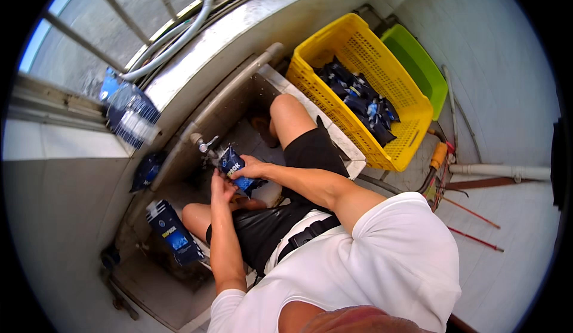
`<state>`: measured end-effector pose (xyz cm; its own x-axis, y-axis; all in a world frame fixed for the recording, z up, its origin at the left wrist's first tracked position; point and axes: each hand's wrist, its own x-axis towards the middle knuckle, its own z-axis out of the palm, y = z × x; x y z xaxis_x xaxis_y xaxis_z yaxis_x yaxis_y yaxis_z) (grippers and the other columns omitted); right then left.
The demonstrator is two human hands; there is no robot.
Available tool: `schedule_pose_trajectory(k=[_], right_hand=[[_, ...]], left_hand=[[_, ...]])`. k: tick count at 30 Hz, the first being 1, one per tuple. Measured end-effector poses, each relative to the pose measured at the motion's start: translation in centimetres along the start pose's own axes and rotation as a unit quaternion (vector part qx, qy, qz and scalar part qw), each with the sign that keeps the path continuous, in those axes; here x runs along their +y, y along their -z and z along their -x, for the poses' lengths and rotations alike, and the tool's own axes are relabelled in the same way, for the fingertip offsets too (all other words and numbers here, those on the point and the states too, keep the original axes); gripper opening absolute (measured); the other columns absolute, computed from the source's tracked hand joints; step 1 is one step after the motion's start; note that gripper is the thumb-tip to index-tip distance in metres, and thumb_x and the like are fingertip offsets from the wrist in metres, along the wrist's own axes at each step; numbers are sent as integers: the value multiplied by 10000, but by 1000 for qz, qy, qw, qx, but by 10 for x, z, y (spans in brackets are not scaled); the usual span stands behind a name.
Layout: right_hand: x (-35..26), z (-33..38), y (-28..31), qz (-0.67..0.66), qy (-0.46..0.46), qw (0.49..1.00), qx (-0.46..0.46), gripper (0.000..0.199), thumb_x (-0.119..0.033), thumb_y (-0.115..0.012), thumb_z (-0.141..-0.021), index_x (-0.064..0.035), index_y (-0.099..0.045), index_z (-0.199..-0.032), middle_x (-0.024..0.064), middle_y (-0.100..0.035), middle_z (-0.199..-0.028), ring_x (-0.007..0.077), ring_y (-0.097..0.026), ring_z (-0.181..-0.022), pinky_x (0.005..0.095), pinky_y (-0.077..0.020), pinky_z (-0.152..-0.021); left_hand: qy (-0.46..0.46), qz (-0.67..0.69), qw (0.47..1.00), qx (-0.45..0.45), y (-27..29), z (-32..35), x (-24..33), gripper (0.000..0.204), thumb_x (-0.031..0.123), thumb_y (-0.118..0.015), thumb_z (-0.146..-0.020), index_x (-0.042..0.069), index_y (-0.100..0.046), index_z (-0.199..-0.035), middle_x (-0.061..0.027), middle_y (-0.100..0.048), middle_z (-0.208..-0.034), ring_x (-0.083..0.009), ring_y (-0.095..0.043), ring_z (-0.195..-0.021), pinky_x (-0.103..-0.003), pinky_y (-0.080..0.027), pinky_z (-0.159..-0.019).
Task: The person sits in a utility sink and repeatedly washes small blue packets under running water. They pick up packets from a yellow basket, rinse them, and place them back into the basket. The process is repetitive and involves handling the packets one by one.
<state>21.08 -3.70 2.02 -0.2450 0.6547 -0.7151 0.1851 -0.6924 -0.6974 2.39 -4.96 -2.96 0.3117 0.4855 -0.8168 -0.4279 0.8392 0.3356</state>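
My right hand point(250, 167) grips a blue pouch point(231, 161); my left hand point(221, 188) is at its near edge, but I cannot tell whether it grips. A tap point(207, 145) is just beyond my hands, another bag point(173, 231) to their left, a yellow crate point(340, 111) farther right.

The windowsill point(206, 40) is carrying a blue packet point(128, 109) at its left end; the yellow crate point(412, 127) is holding dark pouches point(359, 99).

The right hand point(252, 168) holds a dark blue pouch point(230, 161) near the metal tap point(206, 146), left hand point(222, 188) close by; a yellow crate point(412, 143) contains dark packets point(357, 99).
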Motion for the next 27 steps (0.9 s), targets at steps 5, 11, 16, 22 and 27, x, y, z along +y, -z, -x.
schedule_pose_trajectory(k=[5,11,16,22,27], right_hand=[[-92,75,102,-300,206,930,43,329,-198,-730,-799,-9,-621,-1044,68,-672,-938,180,-654,-773,347,-544,-754],[-26,100,385,-429,195,869,154,503,-430,-642,-827,-45,-577,-1144,144,-657,-1064,280,-652,-951,413,-567,-801],[52,39,413,-546,-61,725,416,543,-440,-654,-817,-84,-540,-1212,170,-537,-1210,319,-579,-945,460,-548,-743],[36,38,370,-342,-73,738,576,513,-268,-672,-830,-12,-490,-1235,242,-501,-1182,248,-589,-848,317,-511,-511],[-62,60,250,-105,357,787,492,264,-143,-628,-893,-20,-617,-1126,44,-644,-915,106,-573,-743,202,-456,-612]], left_hand=[[-330,-205,910,147,23,126,71,406,318,-546,-951,4,-564,-1208,-104,-653,-1080,-207,-621,-959,-337,-456,-889],[-499,-287,556,599,166,140,119,398,259,-738,-791,-9,-623,-1061,-167,-658,-994,-277,-625,-933,-354,-476,-837],[-303,-262,676,619,235,174,60,698,531,-769,-695,-28,-637,-1092,-190,-665,-1041,-285,-642,-975,-360,-493,-836],[-430,-162,721,519,252,167,40,463,268,-809,-741,-50,-658,-1042,-104,-698,-908,-134,-631,-803,-266,-494,-736],[-512,-178,699,467,205,185,69,270,159,-771,-789,-42,-683,-948,-68,-689,-838,-92,-601,-732,-243,-482,-669]])
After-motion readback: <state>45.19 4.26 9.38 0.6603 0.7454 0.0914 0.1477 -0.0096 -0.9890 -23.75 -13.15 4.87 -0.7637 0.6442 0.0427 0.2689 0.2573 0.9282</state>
